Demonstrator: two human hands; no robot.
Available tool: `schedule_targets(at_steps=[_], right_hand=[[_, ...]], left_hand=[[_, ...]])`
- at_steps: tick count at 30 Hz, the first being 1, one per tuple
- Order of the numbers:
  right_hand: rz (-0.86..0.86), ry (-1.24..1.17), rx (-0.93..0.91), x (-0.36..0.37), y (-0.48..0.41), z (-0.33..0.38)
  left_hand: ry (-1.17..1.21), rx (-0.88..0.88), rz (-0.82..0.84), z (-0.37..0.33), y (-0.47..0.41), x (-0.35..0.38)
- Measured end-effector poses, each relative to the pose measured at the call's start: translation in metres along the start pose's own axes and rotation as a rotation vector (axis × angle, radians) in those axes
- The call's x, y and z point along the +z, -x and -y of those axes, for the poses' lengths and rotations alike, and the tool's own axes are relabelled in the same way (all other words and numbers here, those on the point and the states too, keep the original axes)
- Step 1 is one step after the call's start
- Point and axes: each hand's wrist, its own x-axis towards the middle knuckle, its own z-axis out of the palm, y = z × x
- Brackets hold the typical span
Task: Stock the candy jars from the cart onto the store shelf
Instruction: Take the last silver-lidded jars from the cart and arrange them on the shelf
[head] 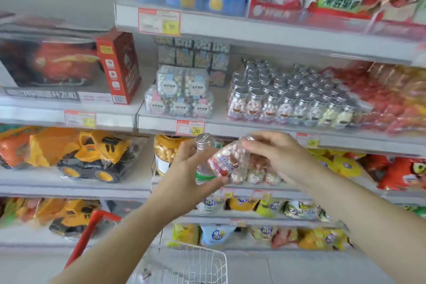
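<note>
The left hand (184, 175) has its grip closed round an upright jar (204, 145): fingers and thumb wrap the clear body, and the silver cap stands free above the grip. Just to the right of that grip, touching it, the right hand (276, 154) curls down over a tilted jar (227, 163) of pink and white candy, its cap end tucked under the fingertips. More candy shows below the right grip, perhaps further jars, but the blur makes them impossible to count. Both grips hang in the air in front of the shelving, with the cart (191, 260) well below them, so the jars are lifted out and not yet set down. The shelf (253, 128) that takes them lies just above and beyond the grips, where the stocked jars (288, 101) stand packed upright in rows, caps up. Holding by the body and leaving the cap clear probably suits sliding a jar in upright beside its neighbours; the tilted one would need righting first, and the tight front row leaves little room for a stray knuckle
</note>
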Motion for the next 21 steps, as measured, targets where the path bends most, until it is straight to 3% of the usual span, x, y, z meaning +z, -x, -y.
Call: schedule_targets(at_steps=[4,7,12,17,21], right_hand=[[-0.108,-0.224,-0.179,-0.046,-0.037,0.031],[-0.198,-0.275,-0.270,-0.071,-0.073,0.048],[-0.389,-0.103,-0.344,-0.090,-0.148,0.064],[-0.570,0.221,-0.417,-0.092,-0.214,0.065],[-0.587,0.475,-0.460,-0.099,-0.248,0.072]], left_hand=[[0.075,-0.005,-0.208,-0.018,-0.054,0.004],[-0.024,0.043,-0.381,-0.020,-0.095,0.014],[-0.194,0.103,-0.562,-0.021,-0.146,0.023],[-0.347,0.133,-0.588,-0.013,-0.170,0.020],[-0.318,0.140,-0.602,-0.007,-0.174,0.029]])
